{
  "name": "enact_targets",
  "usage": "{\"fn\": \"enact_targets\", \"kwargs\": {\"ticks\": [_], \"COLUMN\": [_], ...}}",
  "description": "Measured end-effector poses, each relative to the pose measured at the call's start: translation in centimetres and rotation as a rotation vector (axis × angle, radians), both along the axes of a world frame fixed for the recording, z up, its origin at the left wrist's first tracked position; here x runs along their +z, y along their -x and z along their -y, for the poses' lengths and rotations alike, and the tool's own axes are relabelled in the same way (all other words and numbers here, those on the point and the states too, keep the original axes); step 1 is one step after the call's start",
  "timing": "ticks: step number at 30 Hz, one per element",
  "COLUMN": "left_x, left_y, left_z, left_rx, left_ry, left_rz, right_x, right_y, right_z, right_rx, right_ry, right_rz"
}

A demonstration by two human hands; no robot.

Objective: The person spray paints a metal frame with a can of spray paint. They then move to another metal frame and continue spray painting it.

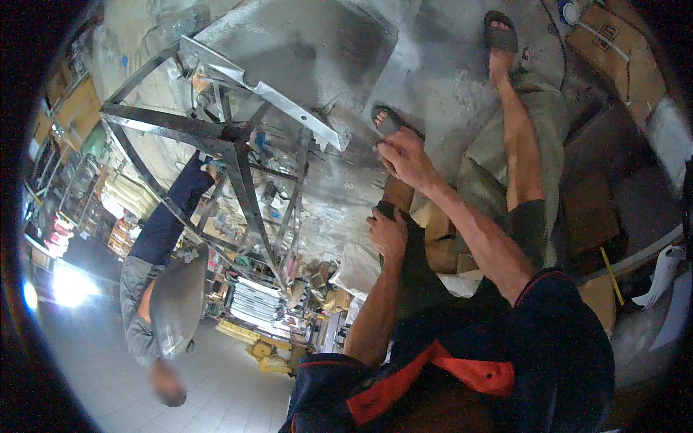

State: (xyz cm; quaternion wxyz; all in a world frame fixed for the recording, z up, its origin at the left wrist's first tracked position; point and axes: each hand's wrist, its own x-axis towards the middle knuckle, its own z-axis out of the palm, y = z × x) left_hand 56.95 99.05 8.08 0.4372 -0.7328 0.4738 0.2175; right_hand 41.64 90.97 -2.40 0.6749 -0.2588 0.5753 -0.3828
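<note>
My right hand point(406, 156) is closed, with thumb and fingers drawn together, in front of my left shin and above the sandal point(390, 119). Whether something small is inside it is hidden. My left hand point(388, 234) rests against the knee of my dark shorts point(411, 270), thumb and fingers apart around the cloth, and holds nothing I can see. Ahead and left of both hands, a notched metal strip point(292, 110) slants along the edge of a grey metal sheet point(289, 47). Beside it stands an angle-iron frame point(166, 120) with crossing bars, touched by neither hand.
Another person point(141, 285) is at the left, behind a grey curved panel point(177, 307). Cardboard boxes point(621, 54) and a pale green cloth point(480, 162) lie at the right. Past the frame are a stack of white sheets point(256, 307) and yellow bundles point(271, 353).
</note>
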Motion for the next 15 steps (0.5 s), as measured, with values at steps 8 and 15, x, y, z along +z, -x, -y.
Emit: {"fn": "enact_targets", "kwargs": {"ticks": [8,15], "left_x": [-0.7,-0.8], "left_y": [0.4,0.7], "left_z": [0.8,1.5], "left_rx": [0.027,0.008], "left_ry": [-0.004,0.005], "left_rz": [0.007,0.011], "right_x": [1.6,1.3], "right_y": [2.1,1.6], "right_z": [2.2,0.6], "right_rx": [-0.155,-0.214], "right_ry": [-0.386,-0.417], "right_rz": [0.367,0.536]}}
